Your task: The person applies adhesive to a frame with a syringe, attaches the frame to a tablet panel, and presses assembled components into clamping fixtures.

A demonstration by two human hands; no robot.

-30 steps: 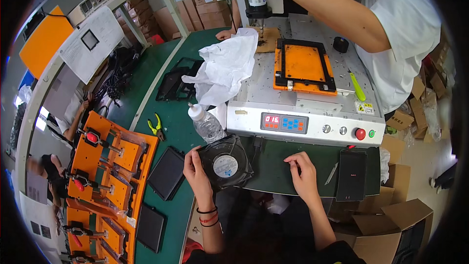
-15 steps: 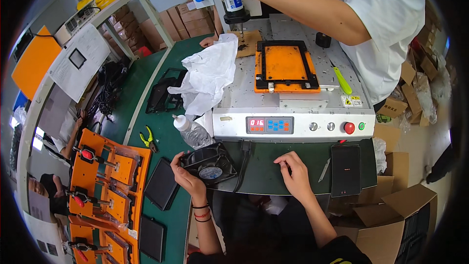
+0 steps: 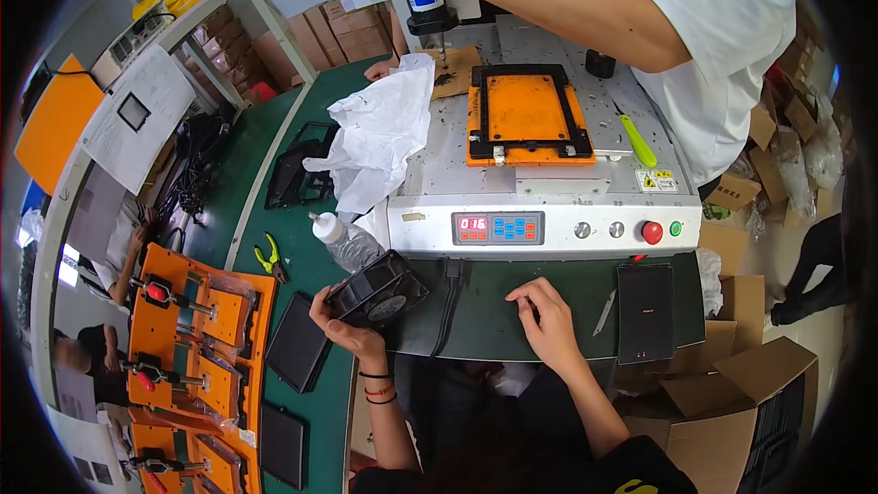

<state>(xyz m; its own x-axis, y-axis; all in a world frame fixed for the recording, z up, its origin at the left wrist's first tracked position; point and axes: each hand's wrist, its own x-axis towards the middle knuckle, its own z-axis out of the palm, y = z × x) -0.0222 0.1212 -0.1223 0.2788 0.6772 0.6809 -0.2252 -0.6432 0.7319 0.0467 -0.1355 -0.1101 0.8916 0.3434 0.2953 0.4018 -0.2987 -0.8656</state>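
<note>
The left hand [image 3: 355, 337] grasps the black fan [image 3: 368, 285], tilted over the desk [image 3: 485, 306] just beside the clear bottle [image 3: 349, 245]. The right hand [image 3: 547, 325] is free and loosely bent at the desk's edge

Open counter [image 3: 485, 320] stretches between the power cable [image 3: 447, 306] and the slim silver tool [image 3: 604, 313], with the right hand [image 3: 543, 325] over it. The machine's front panel [image 3: 558, 230] bars the far side. Leftward, the cooling fan [image 3: 377, 291] in the left hand [image 3: 352, 334] and the squeeze bottle [image 3: 347, 242] just behind it block passage; a narrow lane opens between that bottle and the pliers [image 3: 272, 258].
</note>
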